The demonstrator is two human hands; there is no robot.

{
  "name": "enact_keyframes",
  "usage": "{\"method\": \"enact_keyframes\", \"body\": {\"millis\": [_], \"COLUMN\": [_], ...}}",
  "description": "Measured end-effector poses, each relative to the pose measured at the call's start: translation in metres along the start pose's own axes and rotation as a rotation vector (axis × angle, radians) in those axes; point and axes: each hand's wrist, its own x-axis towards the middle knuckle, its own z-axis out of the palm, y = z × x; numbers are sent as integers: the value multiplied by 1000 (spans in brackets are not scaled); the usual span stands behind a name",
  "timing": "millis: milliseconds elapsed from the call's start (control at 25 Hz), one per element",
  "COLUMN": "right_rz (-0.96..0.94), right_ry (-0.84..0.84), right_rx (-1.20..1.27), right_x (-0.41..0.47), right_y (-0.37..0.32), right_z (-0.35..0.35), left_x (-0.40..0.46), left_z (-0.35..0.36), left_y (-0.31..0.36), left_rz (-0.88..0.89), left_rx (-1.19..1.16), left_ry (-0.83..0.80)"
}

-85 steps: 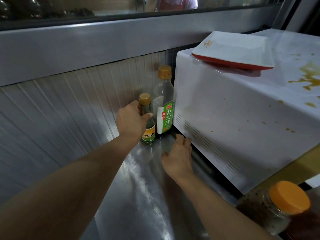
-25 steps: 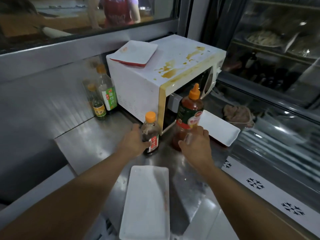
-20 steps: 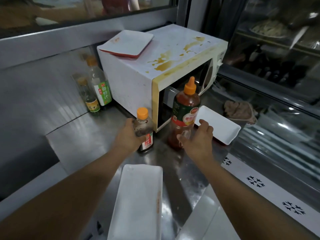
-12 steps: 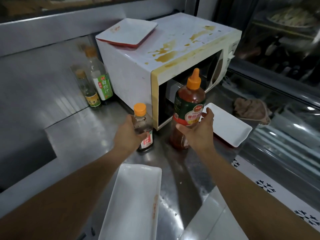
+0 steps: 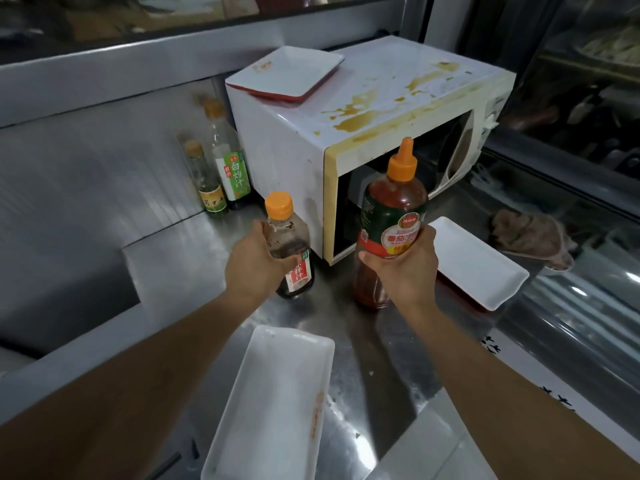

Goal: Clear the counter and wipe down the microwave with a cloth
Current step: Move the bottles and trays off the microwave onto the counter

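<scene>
step: clearing counter | our left hand (image 5: 254, 268) grips small sauce bottle (image 5: 290, 245), right hand (image 5: 408, 268) grips ketchup bottle (image 5: 389, 223), both before microwave (image 5: 346, 133) | next: lift clear; cloth (image 5: 530, 237) waits right

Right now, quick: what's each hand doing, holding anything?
Left hand: closed around the small dark sauce bottle.
Right hand: closed around the tall red sauce bottle.
</scene>
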Motion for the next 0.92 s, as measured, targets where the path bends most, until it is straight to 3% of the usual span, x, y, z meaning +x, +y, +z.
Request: {"method": "enact_keyframes", "body": {"millis": [440, 680, 920], "right_rz": [-111, -187, -116], "right_ry": [-133, -214, -273], "right_rx": [43, 33, 22], "right_x": [-40, -45, -36], "right_y": [-84, -125, -141], "right_z": [27, 99, 198], "left_x": [-22, -7, 33], "left_z": [-98, -153, -192], "left_y": [-11, -53, -117], "left_rz": [-90, -146, -160], "left_rx": [34, 15, -2], "left_ry": [150, 200, 193]}}
